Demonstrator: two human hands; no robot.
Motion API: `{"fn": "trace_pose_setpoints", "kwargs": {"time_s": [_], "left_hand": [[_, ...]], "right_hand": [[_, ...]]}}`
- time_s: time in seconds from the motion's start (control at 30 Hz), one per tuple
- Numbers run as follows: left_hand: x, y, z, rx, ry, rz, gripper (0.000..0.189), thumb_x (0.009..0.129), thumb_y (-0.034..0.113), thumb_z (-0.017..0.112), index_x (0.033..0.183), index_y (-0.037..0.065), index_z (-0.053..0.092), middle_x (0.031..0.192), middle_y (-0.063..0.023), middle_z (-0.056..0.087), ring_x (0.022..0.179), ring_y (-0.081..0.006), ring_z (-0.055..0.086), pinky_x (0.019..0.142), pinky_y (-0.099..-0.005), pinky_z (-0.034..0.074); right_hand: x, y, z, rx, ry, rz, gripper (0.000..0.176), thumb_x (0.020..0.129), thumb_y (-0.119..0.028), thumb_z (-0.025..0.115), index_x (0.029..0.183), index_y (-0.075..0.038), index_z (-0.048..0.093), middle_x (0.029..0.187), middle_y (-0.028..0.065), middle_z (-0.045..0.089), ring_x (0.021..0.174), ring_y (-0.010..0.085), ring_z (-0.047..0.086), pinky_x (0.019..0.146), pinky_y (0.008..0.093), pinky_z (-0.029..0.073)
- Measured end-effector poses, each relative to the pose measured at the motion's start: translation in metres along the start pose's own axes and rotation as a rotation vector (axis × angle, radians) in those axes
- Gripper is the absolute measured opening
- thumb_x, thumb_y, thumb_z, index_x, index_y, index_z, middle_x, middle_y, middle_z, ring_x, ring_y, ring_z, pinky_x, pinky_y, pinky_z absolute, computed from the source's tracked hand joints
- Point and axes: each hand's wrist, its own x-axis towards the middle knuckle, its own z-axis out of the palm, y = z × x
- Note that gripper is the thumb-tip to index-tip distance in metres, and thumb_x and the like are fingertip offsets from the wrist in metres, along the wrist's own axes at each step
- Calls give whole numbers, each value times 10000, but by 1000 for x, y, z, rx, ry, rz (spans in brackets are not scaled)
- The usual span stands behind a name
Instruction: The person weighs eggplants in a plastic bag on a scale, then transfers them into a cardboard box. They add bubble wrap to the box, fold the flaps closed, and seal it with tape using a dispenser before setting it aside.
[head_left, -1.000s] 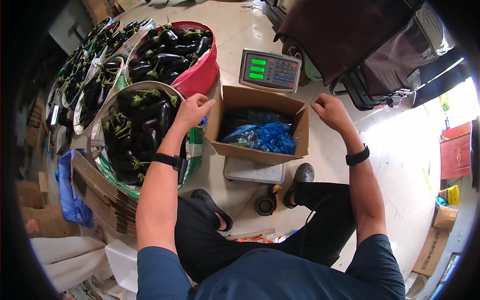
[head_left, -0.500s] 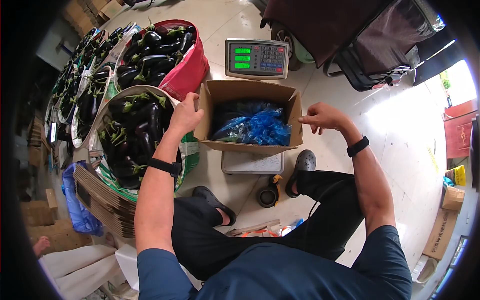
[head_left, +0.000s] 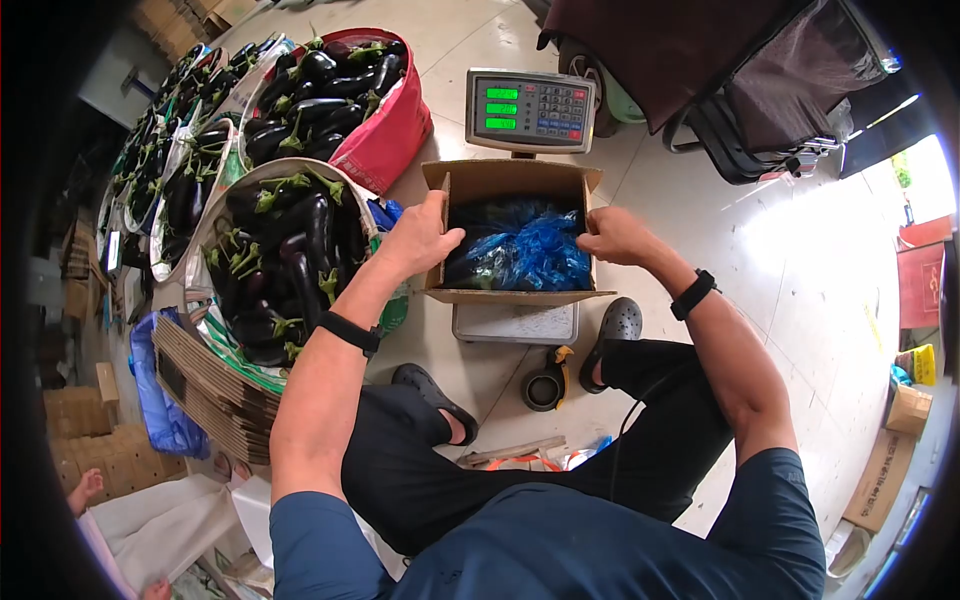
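An open cardboard box [head_left: 520,297] rests on the metal platform [head_left: 515,325] of a scale. Inside it lies a knotted blue plastic bag [head_left: 530,250] with dark contents. My left hand [head_left: 420,235] is closed on the box's left side, thumb at the edge. On the opposite side, my right hand [head_left: 620,237] pinches the right wall. Behind the box stands the scale's display [head_left: 532,110], its green digits lit.
Bags of eggplants [head_left: 285,270] crowd the left, beside stacked flat cardboard [head_left: 220,390]. A tape dispenser [head_left: 545,385] lies on the floor before the scale. Another person's hand [head_left: 90,484] shows at lower left. A dark chair [head_left: 760,130] stands at upper right.
My right hand has moved left and closed on the box's right side. My left hand has also closed on its side. The side flaps now stand more upright. The view has shifted slightly.
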Motion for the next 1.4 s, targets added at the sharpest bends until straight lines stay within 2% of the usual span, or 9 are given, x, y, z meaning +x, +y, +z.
{"fn": "trace_pose_setpoints", "kwargs": {"time_s": [0.1,0.3,0.5,0.8,0.87,1.13,1.17,1.37,1.4], "left_hand": [[-2,4,-11,-64,-77,-76,557,853,213,712,1272,-74,481,917,-302,691,954,-453,684,860,-499,528],[-12,-35,-41,54,-1,-104,580,862,240,686,1340,-50,531,959,-241,728,957,-414,702,879,-458,541],[-13,-38,-34,72,69,-29,542,871,255,680,1311,-52,599,1157,-272,693,1038,-331,712,930,-411,543],[2,-25,-20,-13,112,-3,659,838,116,674,1452,-12,472,1265,-278,656,1169,-372,658,986,-424,523],[3,-24,-24,-119,125,-153,655,838,120,659,1447,-30,468,1300,-277,640,1217,-394,625,1043,-417,493],[7,-19,-58,-318,490,-27,495,887,112,681,1343,-54,586,1187,-169,720,1067,-229,700,921,-331,548],[10,-20,-66,-391,590,29,376,894,169,676,1214,-27,677,1095,-187,752,1033,-266,731,935,-352,550],[-40,14,-161,-561,910,41,239,938,139,662,1116,-7,726,910,-86,766,810,-115,718,720,-270,553],[-60,16,-172,-560,915,39,228,984,120,621,1149,-13,704,1010,-85,753,882,-145,718,746,-274,549]], "right_hand": [[4,-3,3,-24,24,-81,362,790,-299,619,805,57,685,833,297,686,823,465,659,755,488,538],[0,1,-19,73,-131,86,428,880,-340,614,785,72,680,642,202,659,588,292,688,616,419,549],[0,6,-22,-192,-25,39,500,914,-446,637,876,40,747,827,282,695,822,466,676,790,525,536],[-17,11,-22,-212,33,-73,446,916,-387,648,930,52,727,942,304,695,921,466,671,830,523,527],[-21,11,-25,-208,20,-61,439,916,-378,652,926,55,725,945,304,695,920,467,671,827,522,527],[-27,-1,-35,-125,-42,-21,461,894,-376,667,907,82,711,917,316,687,898,472,673,819,518,528],[-26,2,-35,-167,-12,-31,464,889,-377,668,899,85,710,908,320,684,891,472,673,817,520,528],[-25,7,-35,-161,39,-86,469,876,-379,673,872,90,702,868,317,681,858,468,677,774,505,528],[-23,8,-33,-158,26,-88,463,876,-374,676,876,88,698,861,313,683,849,461,681,764,500,529]]}}
